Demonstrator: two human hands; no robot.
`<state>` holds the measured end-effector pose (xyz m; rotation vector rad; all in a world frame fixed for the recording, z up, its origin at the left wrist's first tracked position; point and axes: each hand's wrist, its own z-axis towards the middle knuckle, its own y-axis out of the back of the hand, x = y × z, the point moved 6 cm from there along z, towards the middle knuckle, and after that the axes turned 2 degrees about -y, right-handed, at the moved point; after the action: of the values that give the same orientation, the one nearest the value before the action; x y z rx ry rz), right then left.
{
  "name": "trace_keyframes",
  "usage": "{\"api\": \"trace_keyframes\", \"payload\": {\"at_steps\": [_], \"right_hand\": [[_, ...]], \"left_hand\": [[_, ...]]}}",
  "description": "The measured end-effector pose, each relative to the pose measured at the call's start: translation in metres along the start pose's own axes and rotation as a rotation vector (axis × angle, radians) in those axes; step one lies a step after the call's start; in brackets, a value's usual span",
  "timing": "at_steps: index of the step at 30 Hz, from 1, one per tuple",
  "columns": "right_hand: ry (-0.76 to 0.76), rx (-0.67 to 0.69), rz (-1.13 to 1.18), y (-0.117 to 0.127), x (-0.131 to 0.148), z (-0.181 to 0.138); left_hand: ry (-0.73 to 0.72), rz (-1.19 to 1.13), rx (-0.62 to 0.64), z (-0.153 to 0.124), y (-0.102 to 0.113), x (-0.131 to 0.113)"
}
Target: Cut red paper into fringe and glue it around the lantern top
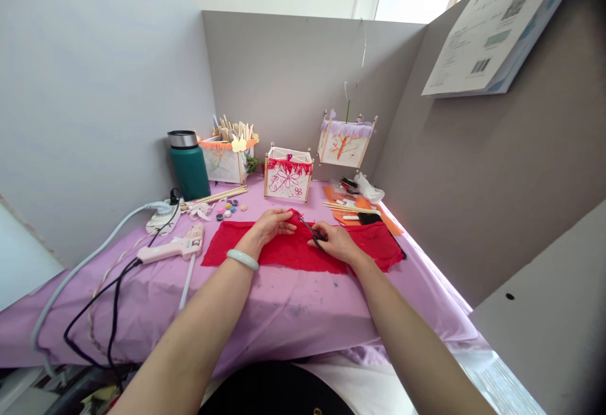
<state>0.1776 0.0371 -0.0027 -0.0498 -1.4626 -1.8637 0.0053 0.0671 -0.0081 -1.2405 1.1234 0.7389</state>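
Both forearms come up from the bottom of the frame and meet over a red fabric (293,252) piece lying flat on the purple tablecloth (284,314), long side running left to right. Left hand (271,225), jade bangle (242,259) on the wrist, has its fingers curled down pinching the far edge of the cloth near the middle, lifting a little peak of it. Right hand (334,242) is closed around the handles of dark scissors (310,230); blades point up and left, straight at that pinched bit, tips just beside the left fingertips. So the cut line sits between the two hands, right at the top edge. Can't tell if the blades are parted or shut, too small. Pink glue gun (173,247) lies off to the left, well apart, and a red-trimmed paper lantern (288,178) stands just behind the cloth
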Motion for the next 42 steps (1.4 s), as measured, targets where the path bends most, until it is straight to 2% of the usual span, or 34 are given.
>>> {"api": "trace_keyframes", "payload": {"at_steps": [5,13,21,42], "right_hand": [[-0.008,-0.001,-0.004,0.0,-0.0003,0.0003],[-0.005,-0.005,-0.003,-0.0002,-0.0017,0.0007],[0.007,-0.007,0.009,-0.0018,-0.003,0.0014],[-0.008,0.005,-0.016,0.0004,0.0,0.0011]], "left_hand": [[-0.017,-0.019,-0.012,0.0017,0.0028,0.0002],[-0.117,0.044,0.056,0.0082,0.0052,0.0012],[-0.039,-0.036,0.0,0.0027,0.0025,-0.0002],[-0.088,-0.067,-0.042,0.0044,0.0054,-0.0031]]}}
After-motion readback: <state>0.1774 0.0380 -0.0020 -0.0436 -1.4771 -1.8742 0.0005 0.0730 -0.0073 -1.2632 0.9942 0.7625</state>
